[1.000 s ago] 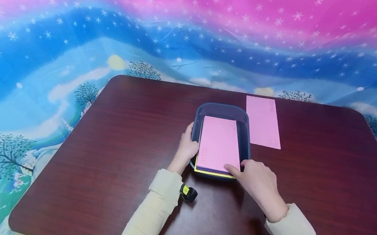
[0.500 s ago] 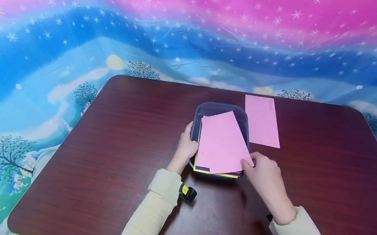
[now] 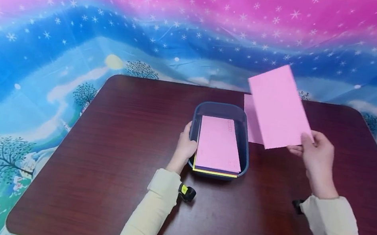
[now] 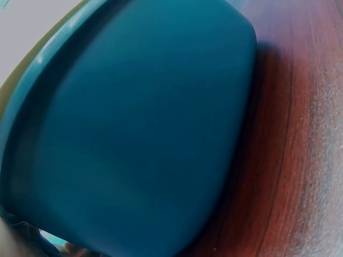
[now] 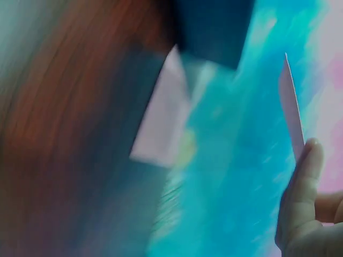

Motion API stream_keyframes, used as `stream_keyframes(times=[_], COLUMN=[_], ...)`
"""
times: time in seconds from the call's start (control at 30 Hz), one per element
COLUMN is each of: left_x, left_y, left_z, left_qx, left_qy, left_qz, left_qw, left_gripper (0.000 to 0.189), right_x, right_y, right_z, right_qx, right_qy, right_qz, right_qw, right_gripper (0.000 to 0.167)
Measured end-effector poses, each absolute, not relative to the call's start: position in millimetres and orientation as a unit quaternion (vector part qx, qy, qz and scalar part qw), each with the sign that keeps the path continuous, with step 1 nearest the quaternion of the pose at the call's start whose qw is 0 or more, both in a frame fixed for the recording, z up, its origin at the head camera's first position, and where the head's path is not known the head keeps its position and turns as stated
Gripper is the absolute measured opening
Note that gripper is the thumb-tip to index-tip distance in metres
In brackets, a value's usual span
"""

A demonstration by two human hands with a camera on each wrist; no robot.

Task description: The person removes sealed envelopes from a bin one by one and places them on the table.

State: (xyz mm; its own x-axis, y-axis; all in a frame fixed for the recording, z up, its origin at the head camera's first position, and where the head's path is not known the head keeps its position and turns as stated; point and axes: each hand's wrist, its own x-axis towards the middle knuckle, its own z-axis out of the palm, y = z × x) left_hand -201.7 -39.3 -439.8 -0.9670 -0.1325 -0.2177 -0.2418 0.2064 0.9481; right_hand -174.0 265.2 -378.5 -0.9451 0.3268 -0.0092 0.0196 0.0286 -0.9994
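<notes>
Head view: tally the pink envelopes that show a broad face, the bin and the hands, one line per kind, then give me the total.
Pink envelopes: 3
Bin: 1
Hands: 2
Total: 6

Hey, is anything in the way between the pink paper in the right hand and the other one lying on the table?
Nothing visible. The raised pink paper in the right hand partly covers the lying paper in the head view; the container sits to the left.

Head view forward-down, wrists close, bin [image 3: 220,110] shared
</notes>
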Motion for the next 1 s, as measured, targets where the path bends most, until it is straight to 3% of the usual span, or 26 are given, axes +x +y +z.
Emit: stream_keyframes(times=[0.13, 0.37, 0.5, 0.73, 1.0], left_x=[-202, -200, -200, -201, -201], left_y=[-39, -38, -37, -38, -38], left_z=[-440, -442, -443, -442, -441], left_qx=[-0.120, -0.124, -0.127, -0.124, -0.126], left_qy=[0.771, 0.773, 0.773, 0.774, 0.778], left_qz=[0.624, 0.620, 0.620, 0.619, 0.614], left_qw=[0.041, 0.047, 0.053, 0.044, 0.047], left_gripper=[0.080, 0.079, 0.079, 0.079, 0.080], right_x=[-189, -205, -209, -209, -209], right_y=[296, 332, 343, 338, 326], right_z=[-389, -412, -428, -434, -429], right_qx=[-0.194, -0.319, -0.318, -0.254, -0.279], right_qy=[-0.636, -0.596, -0.621, -0.789, -0.888], right_qz=[0.738, 0.734, 0.714, 0.557, 0.361], right_qw=[0.117, 0.065, 0.050, -0.044, -0.057], right_gripper=[0.011, 0.050, 0.056, 0.092, 0.087])
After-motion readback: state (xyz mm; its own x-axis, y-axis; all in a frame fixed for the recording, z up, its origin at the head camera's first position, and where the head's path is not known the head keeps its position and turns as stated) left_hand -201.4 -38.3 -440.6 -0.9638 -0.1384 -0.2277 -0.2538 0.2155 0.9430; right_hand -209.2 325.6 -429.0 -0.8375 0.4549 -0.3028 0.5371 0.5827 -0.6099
